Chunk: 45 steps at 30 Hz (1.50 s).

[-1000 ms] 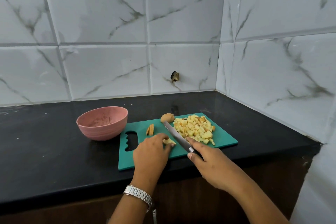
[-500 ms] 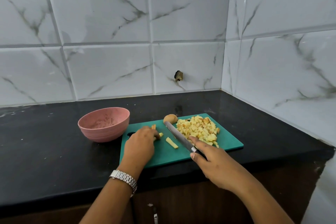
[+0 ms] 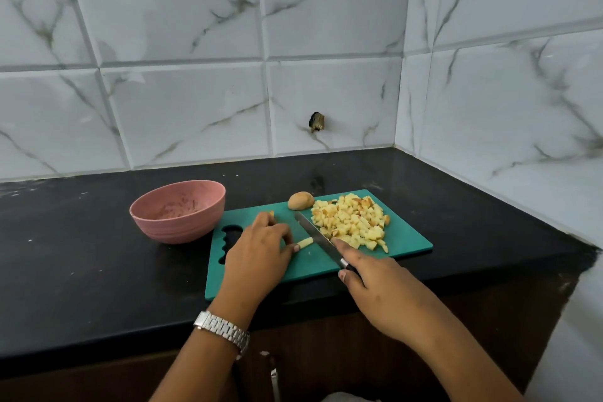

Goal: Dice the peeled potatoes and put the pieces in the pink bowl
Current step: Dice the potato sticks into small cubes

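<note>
I see a diced pile (image 3: pixel 350 222) on the board (image 3: pixel 408 240), one whole potato (image 3: pixel 301 200) uncut, the pink bowl (image 3: pixel 177 210) unfilled; my left hand (image 3: pixel 257 248) pinches a strip (image 3: pixel 305 242), my right hand (image 3: pixel 381 290) grips the knife (image 3: pixel 318 238).

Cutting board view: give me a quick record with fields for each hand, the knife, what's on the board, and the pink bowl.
left hand: holds one end of the potato strip
right hand: grips the knife, index finger stretched onto the blade
knife blade: between the strip and the diced potato pile
cutting board: green, on the black counter; whole potato at its far edge
pink bowl: left of the board, no potato pieces inside
</note>
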Each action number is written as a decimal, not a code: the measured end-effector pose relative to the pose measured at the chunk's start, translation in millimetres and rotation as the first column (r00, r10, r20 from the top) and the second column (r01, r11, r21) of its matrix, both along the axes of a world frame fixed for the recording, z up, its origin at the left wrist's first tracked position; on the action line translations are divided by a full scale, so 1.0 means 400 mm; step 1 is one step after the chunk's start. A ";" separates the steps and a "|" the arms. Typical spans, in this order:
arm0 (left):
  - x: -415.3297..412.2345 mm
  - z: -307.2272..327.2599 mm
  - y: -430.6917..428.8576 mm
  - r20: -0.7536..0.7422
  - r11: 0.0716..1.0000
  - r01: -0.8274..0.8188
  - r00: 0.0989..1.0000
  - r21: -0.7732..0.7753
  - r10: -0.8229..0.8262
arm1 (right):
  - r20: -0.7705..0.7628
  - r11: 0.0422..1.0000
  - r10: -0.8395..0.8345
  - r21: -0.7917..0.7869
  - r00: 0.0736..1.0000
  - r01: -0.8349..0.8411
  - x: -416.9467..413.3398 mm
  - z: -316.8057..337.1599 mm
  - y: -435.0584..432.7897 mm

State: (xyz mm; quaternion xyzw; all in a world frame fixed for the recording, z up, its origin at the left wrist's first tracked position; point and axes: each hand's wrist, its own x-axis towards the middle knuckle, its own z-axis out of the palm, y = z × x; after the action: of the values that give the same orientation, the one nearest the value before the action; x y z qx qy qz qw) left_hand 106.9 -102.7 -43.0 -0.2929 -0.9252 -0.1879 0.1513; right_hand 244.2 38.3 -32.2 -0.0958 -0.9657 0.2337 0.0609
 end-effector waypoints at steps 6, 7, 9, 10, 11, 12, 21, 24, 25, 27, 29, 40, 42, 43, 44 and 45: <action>0.012 -0.031 -0.003 -0.018 0.987 -0.045 0.999 0.157 0.048 | 0.047 0.978 -0.029 0.209 0.998 0.019 -0.002 0.000 -0.021; 0.010 -0.034 -0.004 -0.016 0.984 -0.053 0.998 0.171 0.057 | 0.070 0.975 -0.033 0.222 0.997 0.017 -0.006 0.002 -0.023; 0.008 -0.039 -0.004 -0.010 0.981 -0.068 0.997 0.183 0.072 | 0.113 0.972 -0.043 0.235 0.993 0.015 -0.017 0.007 -0.025; 0.008 -0.041 -0.003 -0.012 0.981 -0.073 0.997 0.182 0.076 | 0.131 0.972 -0.049 0.235 0.990 0.017 -0.023 0.009 -0.026; 0.010 -0.043 -0.002 -0.014 0.981 -0.073 0.997 0.182 0.077 | 0.149 0.971 -0.057 0.238 0.987 0.020 -0.028 0.008 -0.029; 0.011 -0.043 -0.002 -0.018 0.980 -0.071 0.997 0.185 0.076 | 0.166 0.968 -0.069 0.248 0.984 0.026 -0.031 0.006 -0.033; 0.019 -0.039 -0.007 0.005 0.966 -0.089 0.996 0.242 0.090 | 0.085 0.964 -0.065 0.261 0.994 0.041 -0.021 0.004 -0.049; 0.022 -0.041 -0.007 0.002 0.964 -0.095 0.995 0.248 0.097 | 0.139 0.959 -0.067 0.282 0.988 0.026 0.001 0.007 -0.064; 0.020 -0.039 -0.006 -0.002 0.965 -0.098 0.995 0.245 0.101 | 0.160 0.956 -0.077 0.291 0.984 0.028 0.000 0.009 -0.068; 0.019 -0.041 -0.005 0.001 0.965 -0.104 0.994 0.241 0.107 | 0.190 0.950 -0.096 0.312 0.977 0.033 -0.006 0.004 -0.076; 0.020 -0.042 -0.006 0.007 0.967 -0.103 0.995 0.235 0.104 | 0.181 0.944 -0.102 0.327 0.978 0.038 -0.017 0.000 -0.085; 0.024 -0.047 -0.022 0.076 0.940 -0.133 0.990 0.313 0.115 | 0.086 0.967 -0.014 0.253 0.996 -0.008 0.022 0.013 -0.094; 0.024 -0.046 -0.023 0.082 0.943 -0.134 0.990 0.304 0.114 | 0.130 0.959 -0.026 0.283 0.991 -0.012 0.026 0.011 -0.104; 0.024 -0.046 -0.022 0.080 0.944 -0.138 0.990 0.300 0.119 | 0.160 0.953 -0.040 0.304 0.986 -0.011 0.022 0.012 -0.110; 0.024 -0.045 -0.021 0.076 0.943 -0.141 0.989 0.301 0.123 | 0.188 0.946 -0.049 0.323 0.981 -0.015 0.014 0.013 -0.115; 0.025 -0.045 -0.021 0.073 0.942 -0.143 0.989 0.305 0.127 | 0.214 0.942 -0.056 0.336 0.975 -0.020 0.005 0.012 -0.121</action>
State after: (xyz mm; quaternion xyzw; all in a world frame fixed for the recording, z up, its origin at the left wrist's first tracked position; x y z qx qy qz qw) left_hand 116.9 -111.1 -60.9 -0.1964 -0.9059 -0.3270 0.1837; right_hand 246.3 -10.1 -27.2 -0.1184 -0.9911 0.0532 -0.0291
